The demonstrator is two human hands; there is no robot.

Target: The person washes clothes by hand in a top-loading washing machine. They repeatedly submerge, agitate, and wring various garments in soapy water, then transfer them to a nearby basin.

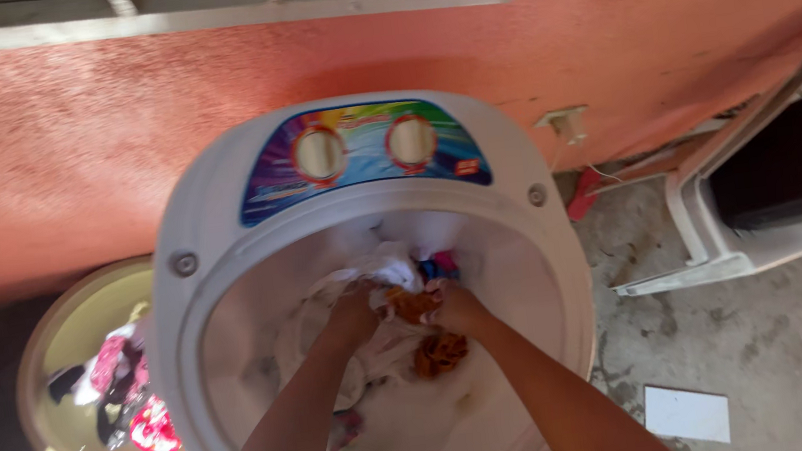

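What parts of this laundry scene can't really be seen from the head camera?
- Fingers of the left hand and right hand: buried in the orange cloth and white laundry.
- Bottom of the round white washing tub: covered by clothes and foam.
- Pale round basin: partly behind the tub.

Single view only, camera on my head. Looked steeply down into round washer tub (365, 260), close, tub filled frame centre. Faced orange wall (60, 143) along top of frame. My forearms entered from bottom edge. Basin (61, 335) at left margin, concrete floor (787, 343) at right. No second view to share.
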